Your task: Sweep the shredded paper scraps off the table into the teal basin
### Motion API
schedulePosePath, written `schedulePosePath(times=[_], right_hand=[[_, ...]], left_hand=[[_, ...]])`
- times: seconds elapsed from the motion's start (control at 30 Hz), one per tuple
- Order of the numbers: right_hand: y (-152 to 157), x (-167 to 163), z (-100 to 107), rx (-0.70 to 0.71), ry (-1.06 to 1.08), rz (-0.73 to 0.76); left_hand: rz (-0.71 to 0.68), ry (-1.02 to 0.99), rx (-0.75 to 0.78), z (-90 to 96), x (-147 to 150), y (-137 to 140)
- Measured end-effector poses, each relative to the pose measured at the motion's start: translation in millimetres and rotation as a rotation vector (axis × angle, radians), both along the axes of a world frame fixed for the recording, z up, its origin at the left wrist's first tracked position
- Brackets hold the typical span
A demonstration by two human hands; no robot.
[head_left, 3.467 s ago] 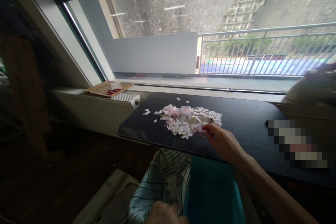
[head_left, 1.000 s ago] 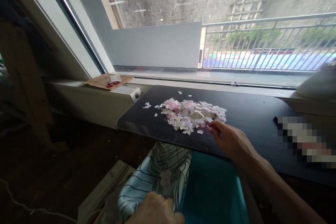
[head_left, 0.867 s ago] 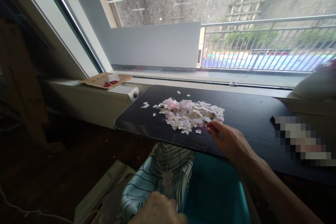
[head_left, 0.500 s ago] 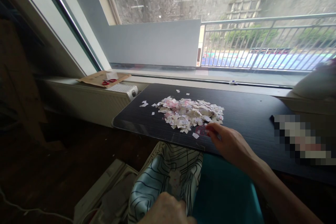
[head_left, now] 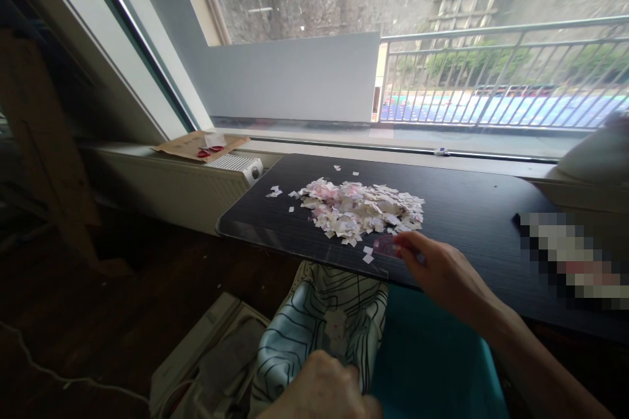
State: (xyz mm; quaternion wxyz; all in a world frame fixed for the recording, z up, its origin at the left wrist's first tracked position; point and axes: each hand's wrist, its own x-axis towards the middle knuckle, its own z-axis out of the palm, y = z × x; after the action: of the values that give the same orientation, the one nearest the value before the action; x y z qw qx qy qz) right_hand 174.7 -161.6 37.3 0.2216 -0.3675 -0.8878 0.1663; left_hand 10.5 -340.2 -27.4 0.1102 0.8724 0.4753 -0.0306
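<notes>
A heap of small cut paper scraps (head_left: 361,209), mostly white with some pink, lies on the dark table (head_left: 466,209). At the heap's near right edge, my right hand (head_left: 432,265) pinches a pink see-through plastic piece (head_left: 384,246), half-round like a protractor, low over the tabletop. Two loose scraps (head_left: 368,255) lie just left of it, close to the table's front edge. Below that edge a pale blue and cream cloth bag (head_left: 282,334) with black lines gapes open, with some paper inside. My left hand (head_left: 322,389) is closed at the bag's near rim; its fingertips are hidden.
Red-handled scissors (head_left: 210,152) rest on brown paper (head_left: 181,144) on the sill, beside a white radiator (head_left: 236,167). A teal surface (head_left: 432,353) is right of the bag. A pale case (head_left: 201,347) and a cable (head_left: 73,380) lie on the floor at left.
The whole view has shifted slightly. Near the pink plastic piece, two loose scraps now show at the front edge where one showed before. Both hands keep their grip.
</notes>
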Motion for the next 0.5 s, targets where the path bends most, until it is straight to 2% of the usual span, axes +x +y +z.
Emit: schedulePosePath(times=[0.13, 0.27, 0.43, 0.5], right_hand=[[-1.4, -4.2, -2.4, -0.033, 0.019, 0.079], [-0.9, -7.3, -3.8, 0.057, 0.018, -0.023], [-7.4, -5.8, -3.8, -0.066, 0.021, 0.115], [-9.3, -6.0, -4.9, -0.052, 0.045, 0.087]], left_hand=[[-0.058, 0.0, 0.02, 18.6, 4.7, 7.8], [-0.1, -0.028, 0.055, 25.5, 5.0, 11.3], [-0.062, 0.027, 0.054, 30.2, 6.5, 10.2], [-0.034, 0.061, 0.051, 33.9, 7.8, 10.1]])
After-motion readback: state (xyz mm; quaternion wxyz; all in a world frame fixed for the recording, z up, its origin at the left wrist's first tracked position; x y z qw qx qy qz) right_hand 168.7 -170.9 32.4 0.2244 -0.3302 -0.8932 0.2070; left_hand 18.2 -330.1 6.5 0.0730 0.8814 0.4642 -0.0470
